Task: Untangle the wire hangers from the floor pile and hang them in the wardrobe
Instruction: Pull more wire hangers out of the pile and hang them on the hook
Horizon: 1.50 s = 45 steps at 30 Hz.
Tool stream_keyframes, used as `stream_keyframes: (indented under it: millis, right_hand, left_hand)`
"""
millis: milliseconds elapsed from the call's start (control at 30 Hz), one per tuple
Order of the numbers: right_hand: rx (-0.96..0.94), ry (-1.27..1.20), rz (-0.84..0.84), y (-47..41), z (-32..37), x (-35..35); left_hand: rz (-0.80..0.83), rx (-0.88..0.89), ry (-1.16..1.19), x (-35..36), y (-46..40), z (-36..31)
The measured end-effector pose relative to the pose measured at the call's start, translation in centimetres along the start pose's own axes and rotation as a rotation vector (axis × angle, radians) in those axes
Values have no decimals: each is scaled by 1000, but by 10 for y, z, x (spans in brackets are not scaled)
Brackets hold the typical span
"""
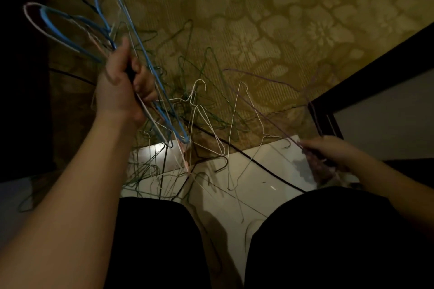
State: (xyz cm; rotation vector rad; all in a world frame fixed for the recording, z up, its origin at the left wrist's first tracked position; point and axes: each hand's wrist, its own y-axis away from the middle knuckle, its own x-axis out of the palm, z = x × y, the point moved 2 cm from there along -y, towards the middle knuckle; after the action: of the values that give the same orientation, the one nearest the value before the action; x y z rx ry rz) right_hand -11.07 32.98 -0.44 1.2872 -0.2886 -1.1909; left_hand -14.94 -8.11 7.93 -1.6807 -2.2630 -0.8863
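A tangled pile of wire hangers (199,110), too many to count, straddles carpet (270,19) and white floor (265,171). Left hand (122,82) grips several blue and pink hangers (98,30); right hand (328,150) pinches one purple hanger (270,80) beside the dark wardrobe frame (366,70).

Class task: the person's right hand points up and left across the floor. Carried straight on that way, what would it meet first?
Probably the purple hanger that the right hand already grips, then the white hangers in the floor pile. Depth is uncertain from this single view.
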Motion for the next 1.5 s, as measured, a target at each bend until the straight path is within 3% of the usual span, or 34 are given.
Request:
stream_keyframes:
  millis: [200, 400, 733, 967, 1233, 1500]
  right_hand:
    - [-132, -100, 98, -8, 48, 1]
    - [-264, -54, 246, 42, 108, 23]
    - [-297, -227, 347, 273, 198, 18]
    - [-302, -483, 609, 469, 271, 8]
    - [-471, -253, 708, 634, 317, -2]
    - [-569, 27, 720, 719, 296, 6]
  left_hand:
    - [12, 39, -15, 4, 1, -4]
    - [-113, 46, -44, 24, 28, -37]
    - [-213, -69, -98, 98, 147, -199]
    - [-214, -44, -188, 161, 258, -322]
    - [-346, -21, -345, 202, 396, -415]
    - [-471, 75, -305, 230, 516, -431]
